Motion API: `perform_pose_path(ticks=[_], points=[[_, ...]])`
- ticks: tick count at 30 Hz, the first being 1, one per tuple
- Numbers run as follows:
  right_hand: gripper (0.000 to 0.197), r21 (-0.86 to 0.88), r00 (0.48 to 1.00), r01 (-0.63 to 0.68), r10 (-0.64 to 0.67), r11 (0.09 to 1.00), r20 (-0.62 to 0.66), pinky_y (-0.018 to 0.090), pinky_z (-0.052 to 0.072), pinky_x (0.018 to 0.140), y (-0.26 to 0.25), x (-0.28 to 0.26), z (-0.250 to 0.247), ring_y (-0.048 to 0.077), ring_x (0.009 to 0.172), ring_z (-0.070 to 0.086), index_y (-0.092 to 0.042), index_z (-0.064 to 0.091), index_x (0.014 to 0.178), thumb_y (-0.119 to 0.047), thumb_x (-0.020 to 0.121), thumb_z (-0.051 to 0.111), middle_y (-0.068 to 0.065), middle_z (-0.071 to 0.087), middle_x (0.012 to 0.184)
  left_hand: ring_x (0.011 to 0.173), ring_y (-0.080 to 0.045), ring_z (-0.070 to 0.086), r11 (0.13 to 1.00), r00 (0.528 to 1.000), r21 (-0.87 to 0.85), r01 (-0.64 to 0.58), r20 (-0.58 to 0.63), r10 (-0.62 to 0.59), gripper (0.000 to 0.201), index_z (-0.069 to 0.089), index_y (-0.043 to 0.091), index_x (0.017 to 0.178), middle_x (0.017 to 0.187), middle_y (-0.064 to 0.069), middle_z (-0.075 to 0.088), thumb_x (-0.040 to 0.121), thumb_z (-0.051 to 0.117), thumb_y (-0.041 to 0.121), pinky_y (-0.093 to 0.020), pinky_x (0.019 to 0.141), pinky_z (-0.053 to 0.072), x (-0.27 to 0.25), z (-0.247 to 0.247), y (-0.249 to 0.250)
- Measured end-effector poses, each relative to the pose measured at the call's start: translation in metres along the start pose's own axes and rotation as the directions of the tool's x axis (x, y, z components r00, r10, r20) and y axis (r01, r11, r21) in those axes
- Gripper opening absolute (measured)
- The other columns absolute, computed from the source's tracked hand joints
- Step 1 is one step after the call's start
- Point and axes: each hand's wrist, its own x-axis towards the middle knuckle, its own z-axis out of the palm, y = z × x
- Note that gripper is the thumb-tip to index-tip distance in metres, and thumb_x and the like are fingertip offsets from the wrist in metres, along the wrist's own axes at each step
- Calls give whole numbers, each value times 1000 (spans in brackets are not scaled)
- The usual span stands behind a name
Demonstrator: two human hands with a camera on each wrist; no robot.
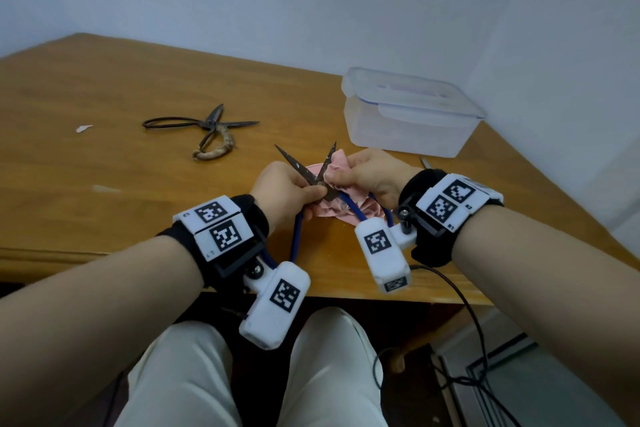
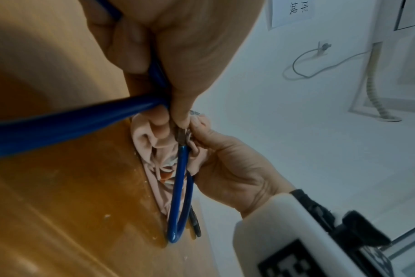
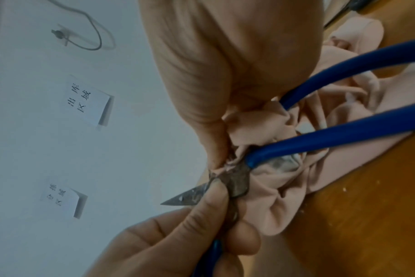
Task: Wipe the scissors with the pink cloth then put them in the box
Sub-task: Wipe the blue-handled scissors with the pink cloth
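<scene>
Just above the near edge of the wooden worktop (image 1: 104,87), the left hand (image 1: 282,189) pinches the blue-handled steel scissors (image 1: 323,189) at the pivot, its fingers (image 3: 201,211) curled round the metal; the blades stand open in a V. Touching that pivot from the right, the right hand (image 1: 372,172) grips the crumpled pink cloth (image 1: 337,165) against one blade — fingers (image 3: 216,150) clenched on the fabric, the rest of the cloth trailing onto the worktop under the blue handle loops. Beyond the scissors to the left lies an old dark iron pair of scissors (image 1: 204,128), open. Beyond them to the right stands the clear plastic box (image 1: 408,114), its lid on.
</scene>
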Motion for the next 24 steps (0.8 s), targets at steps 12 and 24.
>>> perform_pose_path(ticks=[12, 24], points=[[21, -221, 947, 228, -268, 948, -174, 28, 55, 65, 1, 2, -1, 19, 75, 66, -16, 63, 86, -9, 73, 79, 5, 67, 84, 51, -17, 57, 999, 1000, -34, 7, 12, -7, 22, 70, -4, 81, 71, -14, 71, 90, 66, 16, -33, 66, 53, -1, 0, -1], [12, -243, 965, 241, -258, 940, -39, 13, 48, 51, -2, -8, -2, 3, 54, 63, -7, 72, 76, -17, 77, 78, 0, 68, 64, 50, -15, 57, 1000, 1000, -14, -17, 22, 18, 21, 73, -4, 82, 70, -14, 71, 88, 68, 15, -33, 65, 53, 0, 1, -5]])
